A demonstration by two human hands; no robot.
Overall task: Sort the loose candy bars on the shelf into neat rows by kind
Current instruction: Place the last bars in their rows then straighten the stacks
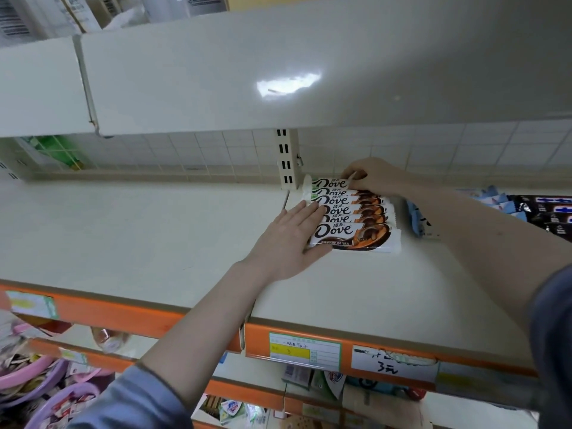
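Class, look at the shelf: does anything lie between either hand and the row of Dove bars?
Nothing visible does. The left hand lies flat against the left ends of the Dove bars, and the right hand already touches the rearmost bar.

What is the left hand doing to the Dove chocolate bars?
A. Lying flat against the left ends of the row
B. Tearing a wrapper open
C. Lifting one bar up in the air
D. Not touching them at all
A. The left hand lies open and flat on the shelf, fingers against the left ends of the Dove bars, which lie overlapped in a row, while the right hand pinches the rearmost bar.
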